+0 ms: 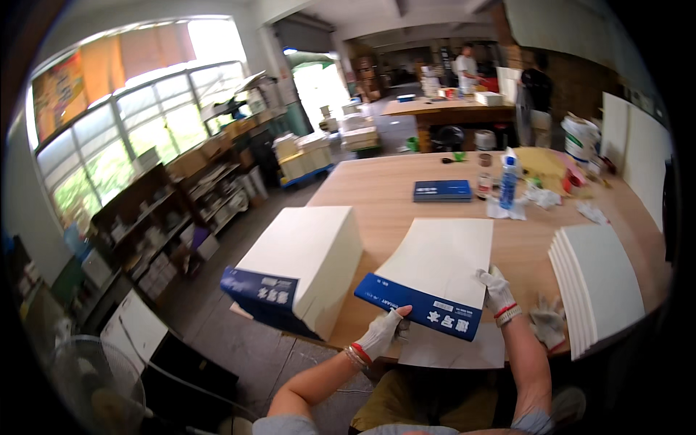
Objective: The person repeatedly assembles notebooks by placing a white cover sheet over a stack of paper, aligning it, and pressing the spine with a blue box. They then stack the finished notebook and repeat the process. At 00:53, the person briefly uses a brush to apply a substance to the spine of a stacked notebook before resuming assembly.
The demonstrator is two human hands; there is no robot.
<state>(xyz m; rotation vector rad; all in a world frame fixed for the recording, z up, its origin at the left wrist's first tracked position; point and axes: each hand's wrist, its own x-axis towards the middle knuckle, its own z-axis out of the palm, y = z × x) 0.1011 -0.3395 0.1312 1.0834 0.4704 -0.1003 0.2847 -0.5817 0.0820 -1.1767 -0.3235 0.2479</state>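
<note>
A white paper pad with a blue cover band (424, 308) is tilted over the near part of the table in front of me. My left hand (380, 332), in a white knit glove with the thumb tip bare, grips the band's near edge, thumb on top and fingers hidden beneath. At the pad's right edge, my gloved right hand (499, 293) holds on with its fingertips. A plain white sheet (453, 353) lies partly under the pad at the table edge. To the left stands a tall stack of white pads (308, 235) with blue bands at the near end.
Fanned white boards (605, 283) lie at the right, beside a loose glove (547, 322). Farther back are a small blue stack (442, 191), a blue bottle (508, 181) and a white bucket (580, 138). A fan (98, 384) stands lower left. Two people are beyond the table.
</note>
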